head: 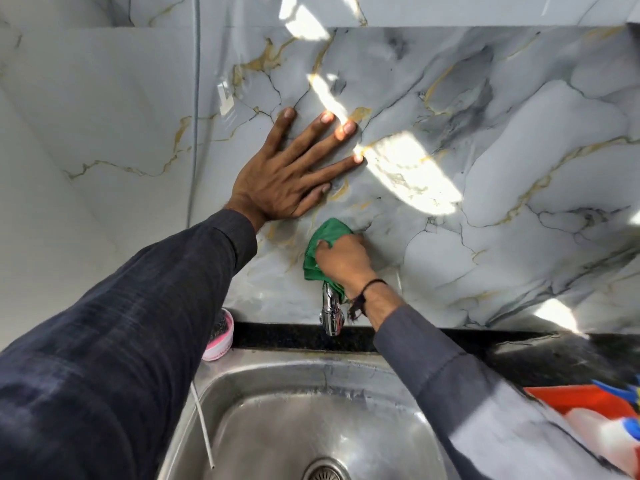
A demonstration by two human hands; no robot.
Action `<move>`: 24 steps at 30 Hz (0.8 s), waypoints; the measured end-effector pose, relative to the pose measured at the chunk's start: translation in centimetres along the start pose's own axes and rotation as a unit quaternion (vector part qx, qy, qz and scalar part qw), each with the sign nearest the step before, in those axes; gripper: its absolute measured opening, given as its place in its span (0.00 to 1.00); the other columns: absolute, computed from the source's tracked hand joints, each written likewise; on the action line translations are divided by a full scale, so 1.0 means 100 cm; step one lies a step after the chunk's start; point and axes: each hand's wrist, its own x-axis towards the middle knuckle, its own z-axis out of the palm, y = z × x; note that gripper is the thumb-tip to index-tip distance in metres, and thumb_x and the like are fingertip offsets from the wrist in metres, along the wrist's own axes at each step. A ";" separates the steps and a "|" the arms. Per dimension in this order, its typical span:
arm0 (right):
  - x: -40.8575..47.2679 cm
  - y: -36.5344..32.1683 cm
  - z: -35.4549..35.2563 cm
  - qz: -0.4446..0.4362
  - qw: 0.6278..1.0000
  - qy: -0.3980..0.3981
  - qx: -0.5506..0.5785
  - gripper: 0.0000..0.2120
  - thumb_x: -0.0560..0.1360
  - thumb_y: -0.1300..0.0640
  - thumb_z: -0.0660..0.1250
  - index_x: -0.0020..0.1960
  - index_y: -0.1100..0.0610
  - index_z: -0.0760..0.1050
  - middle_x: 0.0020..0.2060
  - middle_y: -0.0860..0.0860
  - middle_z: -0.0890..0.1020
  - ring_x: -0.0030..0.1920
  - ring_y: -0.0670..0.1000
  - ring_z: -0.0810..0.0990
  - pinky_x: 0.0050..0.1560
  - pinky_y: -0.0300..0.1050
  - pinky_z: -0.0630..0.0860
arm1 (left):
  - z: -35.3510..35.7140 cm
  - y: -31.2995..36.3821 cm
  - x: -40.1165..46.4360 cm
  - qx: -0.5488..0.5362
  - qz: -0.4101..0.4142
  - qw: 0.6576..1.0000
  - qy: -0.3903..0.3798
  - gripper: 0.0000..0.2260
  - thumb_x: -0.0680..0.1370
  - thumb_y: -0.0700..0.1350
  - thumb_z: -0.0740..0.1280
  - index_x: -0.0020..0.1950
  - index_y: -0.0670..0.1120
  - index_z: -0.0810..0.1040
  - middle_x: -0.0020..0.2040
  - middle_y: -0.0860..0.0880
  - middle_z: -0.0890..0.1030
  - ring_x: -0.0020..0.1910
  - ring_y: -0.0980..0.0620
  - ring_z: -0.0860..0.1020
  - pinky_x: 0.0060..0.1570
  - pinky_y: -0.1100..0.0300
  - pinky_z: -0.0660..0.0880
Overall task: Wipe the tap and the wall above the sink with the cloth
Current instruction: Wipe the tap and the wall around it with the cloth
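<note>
Head view: right hand [343, 259] grip bunched on cloth [323, 247] above tap [331, 313] — left hand [282, 178] splayed flat on wall [519, 150].

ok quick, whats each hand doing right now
Left hand: open, fingers spread flat against the marble wall, holding nothing.
Right hand: closed on the green cloth, pressing it to the wall just above the tap.
</note>
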 end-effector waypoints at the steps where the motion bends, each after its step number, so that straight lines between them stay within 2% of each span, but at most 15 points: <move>1: -0.006 -0.002 0.003 -0.008 0.997 0.025 -0.076 0.30 0.81 0.51 0.65 0.73 0.70 0.63 0.67 0.64 0.76 0.65 0.63 0.79 0.64 0.51 0.78 | 0.000 0.000 0.000 0.000 0.000 1.000 0.002 0.30 0.88 0.56 0.55 0.92 0.56 0.59 0.90 0.44 0.62 0.89 0.40 0.60 0.88 0.34 0.47; 3: -0.019 0.000 0.011 -0.044 0.981 0.078 -0.171 0.34 0.80 0.51 0.65 0.75 0.72 0.57 0.69 0.66 0.71 0.65 0.65 0.78 0.62 0.52 0.76 | 0.001 0.001 0.000 -0.006 0.001 1.000 0.004 0.30 0.88 0.56 0.55 0.92 0.56 0.59 0.90 0.45 0.62 0.89 0.40 0.60 0.88 0.34 0.47; 6: -0.035 0.012 0.019 -0.109 0.959 0.126 -0.229 0.33 0.81 0.51 0.65 0.75 0.71 0.57 0.67 0.65 0.70 0.59 0.64 0.79 0.57 0.54 0.78 | 0.004 0.000 0.000 -0.002 0.001 1.000 0.012 0.30 0.88 0.56 0.55 0.91 0.56 0.59 0.90 0.44 0.61 0.89 0.40 0.60 0.88 0.34 0.49; 10: -0.056 0.036 0.029 -0.177 0.934 0.190 -0.245 0.33 0.80 0.49 0.65 0.74 0.70 0.60 0.63 0.62 0.71 0.55 0.61 0.79 0.54 0.53 0.79 | 0.003 0.001 -0.001 -0.010 0.003 1.000 0.008 0.30 0.88 0.56 0.53 0.92 0.56 0.59 0.90 0.44 0.61 0.90 0.40 0.59 0.87 0.34 0.49; 13: -0.072 0.059 0.043 -0.224 0.918 0.243 -0.218 0.35 0.79 0.49 0.66 0.76 0.70 0.61 0.63 0.62 0.71 0.57 0.60 0.77 0.57 0.54 0.80 | 0.001 0.000 0.000 -0.012 0.008 1.000 0.008 0.30 0.88 0.56 0.54 0.92 0.55 0.59 0.90 0.44 0.62 0.89 0.40 0.60 0.88 0.35 0.47; 16: -0.081 0.087 0.060 -0.243 0.920 0.274 -0.136 0.35 0.81 0.49 0.66 0.78 0.70 0.61 0.69 0.65 0.70 0.67 0.64 0.76 0.65 0.57 0.79 | 0.001 0.001 -0.001 -0.008 0.008 1.000 0.012 0.30 0.88 0.55 0.54 0.92 0.55 0.59 0.89 0.44 0.63 0.88 0.39 0.62 0.88 0.35 0.44; 20: -0.077 0.114 0.076 -0.286 0.912 0.292 -0.028 0.35 0.81 0.50 0.68 0.78 0.68 0.59 0.71 0.68 0.70 0.71 0.66 0.75 0.64 0.61 0.80 | 0.002 0.001 0.000 0.000 0.012 1.000 0.017 0.29 0.88 0.56 0.53 0.92 0.55 0.59 0.89 0.43 0.63 0.88 0.38 0.62 0.88 0.35 0.43; 24: -0.069 0.128 0.077 -0.334 0.897 0.287 -0.020 0.35 0.81 0.50 0.67 0.78 0.64 0.55 0.72 0.68 0.67 0.72 0.67 0.74 0.64 0.60 0.80 | 0.002 0.002 0.000 0.003 0.014 1.000 0.018 0.30 0.89 0.56 0.52 0.92 0.54 0.59 0.89 0.43 0.63 0.88 0.38 0.62 0.88 0.35 0.42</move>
